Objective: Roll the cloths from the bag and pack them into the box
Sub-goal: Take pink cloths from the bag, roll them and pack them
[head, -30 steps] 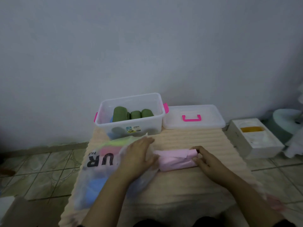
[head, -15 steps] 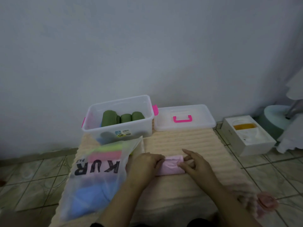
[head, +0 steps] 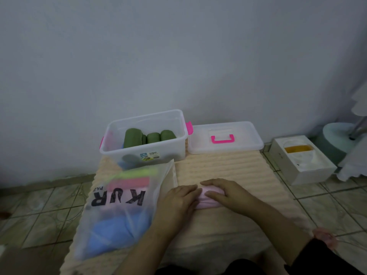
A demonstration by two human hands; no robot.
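Since half a second ago, both hands have been drawn closer together over the pink cloth (head: pixel 206 197), and less of it is left showing between them. The cloth lies on the mat (head: pixel 228 167), at about 5 o'clock from the box (head: pixel 145 153). The left hand (head: pixel 178 201) is laid over its left end, fingers fairly straight and pressing down. The right hand (head: pixel 224 192) covers its right part, fingers loosely bent over the top; whether anything is pinched cannot be told. The cloth appears partly rolled or folded; the roll is judged unfinished.

Progress: several green rolls (head: pixel 151 136) are already packed upright in the box, with something blue seen low through its front wall. The bag (head: pixel 119 211), at 9 o'clock from the cloth and touching the left hand, is still seen to hold blue, pink and yellow-green cloths. Most of the work is therefore judged outstanding.

The lid (head: pixel 224 138) is set down at 3 o'clock from the box. The ridged cream mat is spread on a tiled floor (head: pixel 39 211) against a plain pale wall (head: pixel 178 56). A white carton (head: pixel 301 159) stands at 2 o'clock from the cloth, well apart.
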